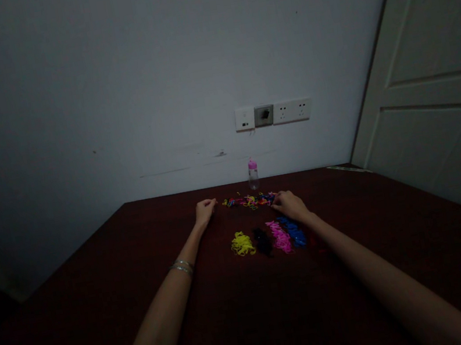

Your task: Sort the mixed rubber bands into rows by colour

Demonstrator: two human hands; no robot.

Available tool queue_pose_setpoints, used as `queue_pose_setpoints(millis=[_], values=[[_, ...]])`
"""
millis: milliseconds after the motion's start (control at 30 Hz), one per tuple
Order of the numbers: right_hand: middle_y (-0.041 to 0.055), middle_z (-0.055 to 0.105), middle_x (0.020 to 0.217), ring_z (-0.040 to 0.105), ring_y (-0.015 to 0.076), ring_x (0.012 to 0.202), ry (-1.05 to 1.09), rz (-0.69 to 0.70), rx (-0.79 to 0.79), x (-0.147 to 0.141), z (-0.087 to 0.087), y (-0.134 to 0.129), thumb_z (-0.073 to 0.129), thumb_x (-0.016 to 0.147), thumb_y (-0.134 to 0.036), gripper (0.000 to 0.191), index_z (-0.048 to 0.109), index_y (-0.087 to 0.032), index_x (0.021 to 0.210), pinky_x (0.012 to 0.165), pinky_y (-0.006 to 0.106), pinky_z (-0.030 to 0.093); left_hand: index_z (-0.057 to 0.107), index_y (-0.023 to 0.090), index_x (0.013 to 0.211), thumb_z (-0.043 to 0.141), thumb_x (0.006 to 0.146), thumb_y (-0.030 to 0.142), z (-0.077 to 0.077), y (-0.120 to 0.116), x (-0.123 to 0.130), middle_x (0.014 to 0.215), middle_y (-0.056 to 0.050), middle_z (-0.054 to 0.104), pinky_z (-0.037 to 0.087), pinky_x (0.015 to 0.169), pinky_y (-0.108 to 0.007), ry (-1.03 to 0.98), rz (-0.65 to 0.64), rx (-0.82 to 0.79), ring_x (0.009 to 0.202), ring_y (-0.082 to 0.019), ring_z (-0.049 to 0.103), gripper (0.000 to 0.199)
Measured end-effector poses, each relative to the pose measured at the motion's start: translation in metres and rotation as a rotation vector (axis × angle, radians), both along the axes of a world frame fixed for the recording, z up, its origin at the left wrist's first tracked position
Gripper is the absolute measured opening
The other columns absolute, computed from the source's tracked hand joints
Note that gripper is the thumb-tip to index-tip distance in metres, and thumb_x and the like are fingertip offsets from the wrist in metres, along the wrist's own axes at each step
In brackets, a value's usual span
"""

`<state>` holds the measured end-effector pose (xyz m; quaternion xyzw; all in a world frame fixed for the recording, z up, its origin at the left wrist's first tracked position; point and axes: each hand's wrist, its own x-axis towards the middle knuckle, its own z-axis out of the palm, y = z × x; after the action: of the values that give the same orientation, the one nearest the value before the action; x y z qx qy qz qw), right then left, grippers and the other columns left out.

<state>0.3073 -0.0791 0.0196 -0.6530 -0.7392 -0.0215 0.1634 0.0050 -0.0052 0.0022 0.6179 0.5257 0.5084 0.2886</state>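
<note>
Head view: on the desk (234,301), a mixed pile (249,200) of coloured bands lies near the far edge, just in front of the bottle (253,177). The hands are apart: the right hand (291,205) curls its fingers at that pile's right end, the left hand (205,211) bunches its own off the left end. Whether either grips a band, I cannot tell. A low sweep of the right forearm (379,265) could drag the red pile (320,244) or blue pile (294,233) into the pink pile (280,237), mixing colours. Red seems partly covered by that arm, nearly lost in shadow.
</note>
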Motion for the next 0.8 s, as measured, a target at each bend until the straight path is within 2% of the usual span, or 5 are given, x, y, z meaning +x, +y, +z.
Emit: queue_pose_setpoints(millis=[200,467,800], values=[[0.0102,0.062,0.101,0.055,0.0206,0.095,-0.015,-0.009,0.011,0.0,0.002,-0.002,0.052,0.082,-0.024,0.017,0.067,-0.018,0.079,0.079,0.028,0.043,0.067,0.01,0.07,0.055,0.071,0.046,0.0,0.001,0.001,0.042,0.004,0.043,0.025,0.045,-0.021,-0.003,0.012,-0.016,0.044,-0.009,0.037,0.038],[0.0087,0.062,0.101,0.056,0.0194,0.093,-0.031,0.015,0.005,0.002,0.003,-0.002,0.051,0.08,-0.021,0.016,0.067,-0.018,0.079,0.076,0.026,0.042,0.067,0.011,0.069,0.055,0.071,0.046,-0.004,0.005,-0.001,0.043,0.004,0.043,0.026,0.045,-0.021,-0.027,-0.013,-0.016,0.043,-0.008,0.037,0.037],[0.0094,0.066,0.099,0.058,0.0202,0.092,-0.094,0.042,-0.017,0.001,0.022,0.0,0.053,0.076,-0.02,0.015,0.068,-0.018,0.077,0.073,0.024,0.042,0.067,0.011,0.07,0.053,0.072,0.045,-0.005,0.006,-0.002,0.043,0.004,0.042,0.028,0.048,-0.021,-0.003,-0.023,0.015,0.045,-0.009,0.038,0.037]])
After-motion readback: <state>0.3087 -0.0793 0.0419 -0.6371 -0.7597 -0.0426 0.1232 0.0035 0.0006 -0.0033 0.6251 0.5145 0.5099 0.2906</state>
